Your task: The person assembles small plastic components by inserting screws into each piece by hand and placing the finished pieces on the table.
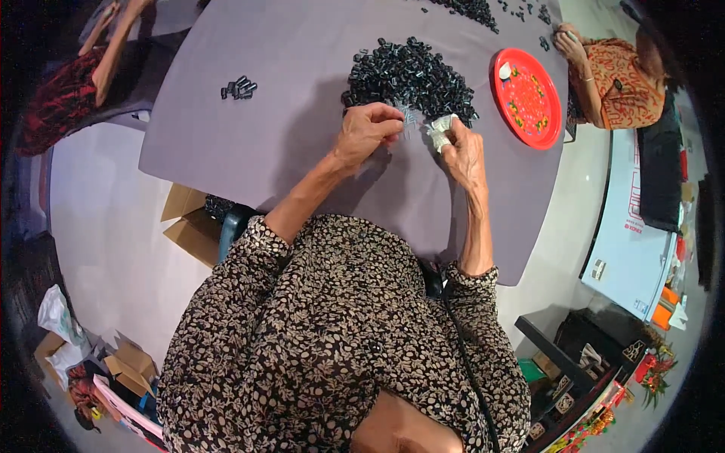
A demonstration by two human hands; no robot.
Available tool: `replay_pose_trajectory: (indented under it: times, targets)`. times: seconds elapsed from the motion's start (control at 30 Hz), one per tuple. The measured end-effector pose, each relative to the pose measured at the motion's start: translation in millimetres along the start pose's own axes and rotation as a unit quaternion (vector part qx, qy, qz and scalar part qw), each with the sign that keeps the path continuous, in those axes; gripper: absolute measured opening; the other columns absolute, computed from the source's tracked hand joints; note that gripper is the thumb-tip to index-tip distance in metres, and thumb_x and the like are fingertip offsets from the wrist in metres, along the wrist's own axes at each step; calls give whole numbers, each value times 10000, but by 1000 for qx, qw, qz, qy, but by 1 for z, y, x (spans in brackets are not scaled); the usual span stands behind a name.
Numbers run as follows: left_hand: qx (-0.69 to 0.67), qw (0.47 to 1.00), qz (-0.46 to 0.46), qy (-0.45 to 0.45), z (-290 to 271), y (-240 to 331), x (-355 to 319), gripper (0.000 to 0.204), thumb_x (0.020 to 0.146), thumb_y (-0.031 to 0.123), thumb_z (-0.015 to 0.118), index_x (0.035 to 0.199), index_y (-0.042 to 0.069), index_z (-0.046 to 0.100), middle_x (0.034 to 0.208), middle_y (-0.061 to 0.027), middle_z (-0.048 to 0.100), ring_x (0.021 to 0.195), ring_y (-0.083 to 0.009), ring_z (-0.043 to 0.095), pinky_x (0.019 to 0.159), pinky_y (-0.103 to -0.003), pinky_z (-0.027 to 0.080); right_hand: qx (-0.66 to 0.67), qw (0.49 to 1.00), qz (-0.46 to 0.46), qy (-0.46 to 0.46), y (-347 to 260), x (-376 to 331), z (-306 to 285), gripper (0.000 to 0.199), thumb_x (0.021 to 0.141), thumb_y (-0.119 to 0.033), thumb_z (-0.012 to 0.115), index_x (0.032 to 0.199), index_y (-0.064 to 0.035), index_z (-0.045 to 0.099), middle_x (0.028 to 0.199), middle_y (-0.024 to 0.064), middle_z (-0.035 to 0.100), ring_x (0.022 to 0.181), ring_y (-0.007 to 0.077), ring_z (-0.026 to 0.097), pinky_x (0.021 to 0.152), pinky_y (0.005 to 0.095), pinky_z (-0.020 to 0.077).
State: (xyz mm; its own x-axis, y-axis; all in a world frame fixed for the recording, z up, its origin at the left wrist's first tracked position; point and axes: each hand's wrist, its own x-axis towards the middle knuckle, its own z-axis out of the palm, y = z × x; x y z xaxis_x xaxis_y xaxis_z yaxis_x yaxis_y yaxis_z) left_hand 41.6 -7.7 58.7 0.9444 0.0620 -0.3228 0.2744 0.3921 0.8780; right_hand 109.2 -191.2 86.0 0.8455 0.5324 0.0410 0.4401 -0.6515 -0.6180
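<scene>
Handling clear slivers (408, 117) beside the black pile (408, 75)

Apparently separating them: pinching some with the left hand (370, 134); curled at a white wrap (440, 139) with the right hand (464, 157), cannot tell if grasping. Next, likely calling for a light pull.

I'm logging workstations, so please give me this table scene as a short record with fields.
Left hand: at thin clear strands; grip unclear
Right hand: white material at its fingertips; held or worn, unclear
Pile: many small black pieces, just beyond the hands
Small group: a few black pieces, left of the pile
Tray: red, right of the pile
Table: grey
People nearby: one person upper left, another upper right
</scene>
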Motion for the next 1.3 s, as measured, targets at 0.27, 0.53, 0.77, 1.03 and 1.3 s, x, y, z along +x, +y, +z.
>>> replay_pose_trajectory:
  times: [0.27,0.53,0.77,1.03,1.3]
  targets:
    - [53,993,106,-29,26,3,13,153,770,81,627,900,6,602,708,-15,583,608,-68,525,575,-203,443,-101,985,-130,50,-26,2,-18,162,602,17,465,764,19,468,654,186,533,567,331,519,558,360,428]
    - [-69,995,56,-36,29,9,11,166,754,74,644,897,9,592,721,-34,590,606,-95,549,578,-222,459,56,992,-87,77,-19,-2,-15,136,640,-6,485,773,11,465,638,154,525,554,331,512,516,370,411]
    - [-69,996,58,9,19,10,18,145,752,63,633,881,10,597,717,-22,591,608,-86,553,571,-223,468,103,992,32,61,-7,2,-10,226,660,43,440,853,8,553,679,100,567,571,150,485,550,283,412]
    - [-12,997,70,40,6,11,14,142,776,100,631,900,34,610,762,-20,610,649,-87,573,602,-220,478,-95,992,-74,26,-3,0,13,94,711,-50,534,800,-21,541,704,174,552,659,358,555,579,403,440]
    - [19,996,79,30,8,6,8,150,775,102,631,898,17,610,743,-20,607,651,-77,560,596,-211,460,24,1000,-9,12,11,6,17,162,698,-32,549,859,-10,557,663,126,565,577,236,554,553,346,437]
